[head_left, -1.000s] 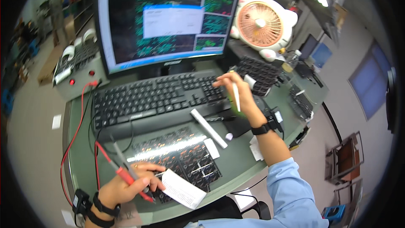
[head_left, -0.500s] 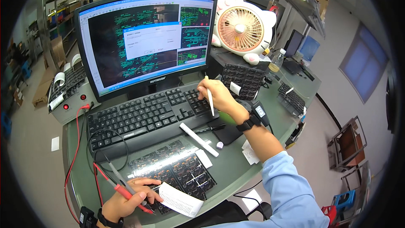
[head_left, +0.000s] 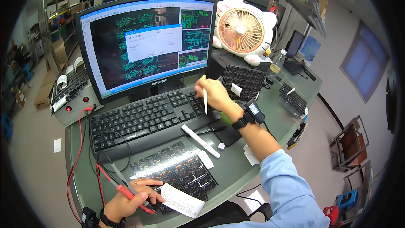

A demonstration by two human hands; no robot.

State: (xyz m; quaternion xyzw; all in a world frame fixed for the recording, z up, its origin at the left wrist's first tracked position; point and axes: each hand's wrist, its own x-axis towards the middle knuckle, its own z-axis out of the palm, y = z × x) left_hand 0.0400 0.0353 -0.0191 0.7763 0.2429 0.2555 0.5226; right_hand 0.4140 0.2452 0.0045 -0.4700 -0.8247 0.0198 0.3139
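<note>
My left hand [head_left: 128, 202] is closed around two test probes, a red probe [head_left: 125, 192] and a grey probe [head_left: 121, 176]. Its fingertips also touch the edge of a printed paper slip [head_left: 182, 202], which lies over the near part of a black circuit board panel [head_left: 192, 176]. In my right hand [head_left: 216, 95] there is a slim white pen [head_left: 205, 101], tip pointing down. That hand hovers at the number pad of the black keyboard [head_left: 145, 120]; whether a finger presses a key is hidden. Behind the keyboard a monitor [head_left: 158, 81] shows a dialog box over green circuit drawings.
A white marker [head_left: 200, 140], its cap [head_left: 221, 146] and a black pen [head_left: 207, 131] lie before the keyboard. A tester box [head_left: 76, 113] with red and black leads stands left. Behind my right hand are an upright board panel [head_left: 249, 78] and a cat-shaped fan [head_left: 240, 30].
My right hand has shifted slightly left over the number pad, and its pen stands a bit more upright. My left hand keeps hold of the probes by the paper slip.
</note>
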